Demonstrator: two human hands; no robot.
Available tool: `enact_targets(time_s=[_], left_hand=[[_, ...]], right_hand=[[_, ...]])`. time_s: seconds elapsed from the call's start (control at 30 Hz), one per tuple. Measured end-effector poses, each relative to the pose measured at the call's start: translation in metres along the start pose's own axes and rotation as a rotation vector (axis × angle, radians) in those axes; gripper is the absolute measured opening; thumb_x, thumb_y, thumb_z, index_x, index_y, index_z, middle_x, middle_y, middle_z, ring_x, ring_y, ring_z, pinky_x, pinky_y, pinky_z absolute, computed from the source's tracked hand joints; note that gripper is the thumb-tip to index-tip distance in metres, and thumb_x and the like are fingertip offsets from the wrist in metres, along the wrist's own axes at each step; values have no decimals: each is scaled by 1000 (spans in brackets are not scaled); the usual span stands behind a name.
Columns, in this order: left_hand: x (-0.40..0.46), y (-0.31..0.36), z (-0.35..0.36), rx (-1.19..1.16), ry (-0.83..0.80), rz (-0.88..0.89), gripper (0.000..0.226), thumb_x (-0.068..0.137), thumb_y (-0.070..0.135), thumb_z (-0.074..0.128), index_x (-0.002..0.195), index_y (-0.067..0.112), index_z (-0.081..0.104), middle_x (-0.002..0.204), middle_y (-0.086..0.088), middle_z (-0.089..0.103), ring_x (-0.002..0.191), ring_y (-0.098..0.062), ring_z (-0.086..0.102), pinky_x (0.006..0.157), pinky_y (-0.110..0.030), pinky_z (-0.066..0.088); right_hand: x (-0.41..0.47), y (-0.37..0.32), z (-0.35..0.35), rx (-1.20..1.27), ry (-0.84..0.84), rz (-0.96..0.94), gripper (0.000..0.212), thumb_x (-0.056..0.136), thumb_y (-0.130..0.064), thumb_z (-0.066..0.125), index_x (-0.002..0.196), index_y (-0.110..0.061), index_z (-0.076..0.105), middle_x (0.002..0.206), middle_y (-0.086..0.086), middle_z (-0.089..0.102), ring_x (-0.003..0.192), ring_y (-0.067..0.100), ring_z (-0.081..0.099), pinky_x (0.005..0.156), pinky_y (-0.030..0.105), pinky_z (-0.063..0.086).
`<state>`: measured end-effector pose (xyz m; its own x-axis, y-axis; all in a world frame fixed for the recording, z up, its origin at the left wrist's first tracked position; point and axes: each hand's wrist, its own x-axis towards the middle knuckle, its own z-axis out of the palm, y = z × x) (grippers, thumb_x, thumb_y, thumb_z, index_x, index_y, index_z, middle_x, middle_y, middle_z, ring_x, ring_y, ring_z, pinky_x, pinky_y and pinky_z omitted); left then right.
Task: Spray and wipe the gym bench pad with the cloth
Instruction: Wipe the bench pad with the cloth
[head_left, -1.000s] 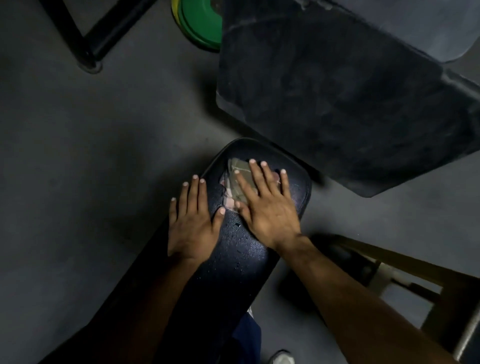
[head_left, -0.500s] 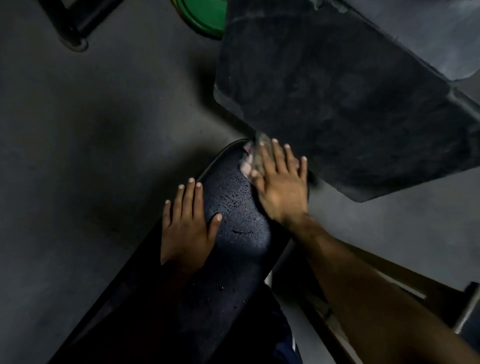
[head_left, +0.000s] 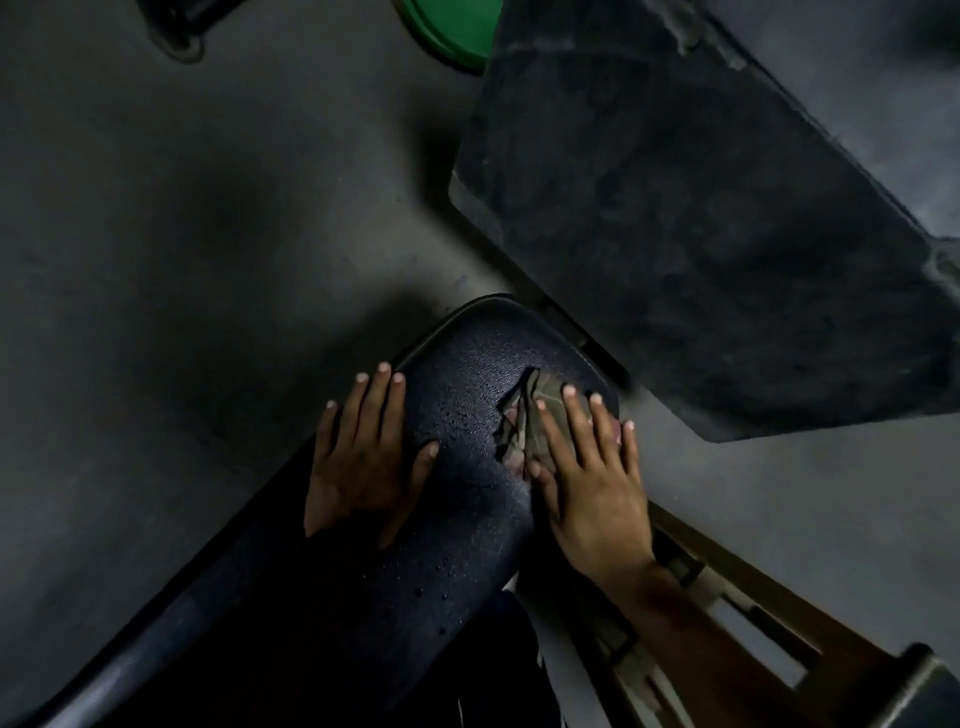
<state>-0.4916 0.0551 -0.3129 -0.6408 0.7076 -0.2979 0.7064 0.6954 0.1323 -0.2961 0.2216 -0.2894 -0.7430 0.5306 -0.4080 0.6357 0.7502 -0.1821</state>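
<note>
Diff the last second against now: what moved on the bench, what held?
The right hand slid the cloth out to the pad's far end, then back toward the person and the pad's right edge. The left hand stayed flat on the bench pad; droplets remain.

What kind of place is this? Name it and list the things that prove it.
Most likely a gym floor. A black padded bench pad, beaded with droplets, is being wiped with a cloth under the right hand. A green weight plate lies on the dark floor, beside a large black rubber mat.
</note>
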Motion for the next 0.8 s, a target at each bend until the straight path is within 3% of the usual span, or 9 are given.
enact_targets(time_s=[0.17,0.27,0.37,0.5,0.63,0.73,0.8], left_hand=[[0,-1,2,14,34,-6,81,96,61,35,160,13,21,169,-5,19,156,-24,18,123,-51,22],[-1,-2,7,37,49,-5,81,95,61,37,160,13,23,169,-5,21,155,-24,21,123,-50,23],[-1,-5,10,41,81,9,80,95,60,39,158,12,28,167,-8,27,153,-25,28,121,-50,25],[-1,-4,8,26,104,9,80,95,61,37,158,11,30,166,-8,29,153,-25,30,121,-50,27],[0,-3,7,9,103,8,80,96,61,37,159,14,24,168,-5,23,155,-23,23,123,-49,22],[-1,-3,8,-9,95,13,80,97,61,39,160,15,19,170,-4,19,156,-22,19,124,-49,19],[-2,-4,8,-26,97,20,79,98,59,38,161,15,18,170,-4,17,156,-23,18,125,-49,18]], right_hand=[[87,-13,-15,43,141,86,63,108,-50,30,166,-28,20,176,5,21,162,33,20,127,65,15],[115,-44,-13,-8,141,-46,65,107,-49,34,166,-26,20,175,7,21,161,34,20,127,67,13],[91,-58,-2,-94,137,-220,66,106,-49,38,166,-26,22,176,7,20,162,33,19,126,65,13],[39,-24,6,-166,75,-322,67,106,-52,39,167,-30,20,176,3,20,162,29,19,128,61,14],[51,0,-2,-136,110,-189,66,107,-51,35,167,-32,17,177,1,17,163,29,17,129,60,13],[84,-24,-7,-39,175,-62,64,107,-49,33,166,-30,19,176,3,18,162,31,17,128,63,11],[96,-46,-6,-16,185,-79,63,108,-49,33,167,-29,19,176,4,18,163,33,16,128,65,8]])
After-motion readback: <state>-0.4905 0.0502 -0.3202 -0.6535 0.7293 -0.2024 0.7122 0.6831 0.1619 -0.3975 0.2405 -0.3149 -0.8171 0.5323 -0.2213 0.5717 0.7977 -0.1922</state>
